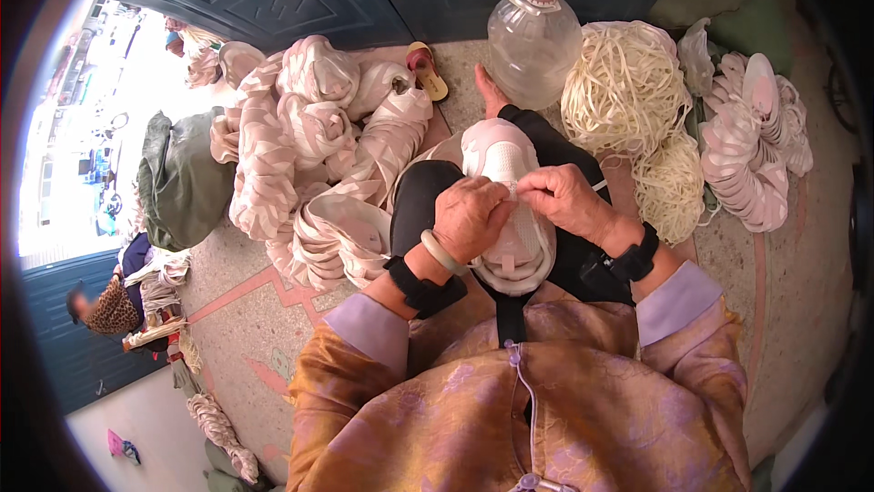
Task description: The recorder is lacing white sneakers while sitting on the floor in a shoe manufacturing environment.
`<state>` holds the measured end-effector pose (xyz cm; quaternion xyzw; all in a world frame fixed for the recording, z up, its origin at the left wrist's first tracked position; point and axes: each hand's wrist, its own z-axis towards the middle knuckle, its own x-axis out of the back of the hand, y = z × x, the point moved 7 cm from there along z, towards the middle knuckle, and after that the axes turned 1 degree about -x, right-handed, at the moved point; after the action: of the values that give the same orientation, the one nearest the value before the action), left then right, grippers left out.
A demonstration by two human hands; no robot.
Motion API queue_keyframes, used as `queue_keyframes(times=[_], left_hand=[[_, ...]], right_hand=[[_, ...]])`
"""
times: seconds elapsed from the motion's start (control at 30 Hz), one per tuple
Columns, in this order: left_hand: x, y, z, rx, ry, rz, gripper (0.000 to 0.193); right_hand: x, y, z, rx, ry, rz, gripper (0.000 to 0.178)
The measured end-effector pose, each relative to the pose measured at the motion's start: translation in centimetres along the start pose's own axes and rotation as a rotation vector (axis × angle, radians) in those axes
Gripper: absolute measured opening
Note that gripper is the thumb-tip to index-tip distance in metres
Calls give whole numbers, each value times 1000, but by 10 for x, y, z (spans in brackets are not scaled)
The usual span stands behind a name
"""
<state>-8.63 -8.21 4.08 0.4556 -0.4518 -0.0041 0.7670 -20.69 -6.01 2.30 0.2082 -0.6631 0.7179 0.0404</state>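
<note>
Fingers of my left hand (471,216) and right hand (566,198) pinch the shoe upper (510,219) on my lap, jug (533,41) beyond it seemingly empty.

Worn: loose blouse (546,419) in ochre and mauve floral print, with pale lilac turned-back cuffs (369,328) on both sleeves. Black strap-on band with a small boxy unit on each wrist (423,292). Pale jade-coloured bangle (440,253) on left wrist. Black trousers (419,201). Thin cord with lilac beads (514,355) hangs down the chest.
</note>
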Motion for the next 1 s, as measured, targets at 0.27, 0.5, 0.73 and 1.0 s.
queue_keyframes(times=[0.27,0.5,0.73,1.0], left_hand=[[-9,-51,13,250,0,41,18],[-14,-51,20,234,-123,72,19],[-19,-46,19,168,-92,143,16],[-21,-54,24,292,-140,86,18]], right_hand=[[5,33,6,-80,171,-235,6],[3,39,7,-55,178,-245,6],[4,30,9,-33,153,-249,6],[0,35,8,-43,166,-299,6]])
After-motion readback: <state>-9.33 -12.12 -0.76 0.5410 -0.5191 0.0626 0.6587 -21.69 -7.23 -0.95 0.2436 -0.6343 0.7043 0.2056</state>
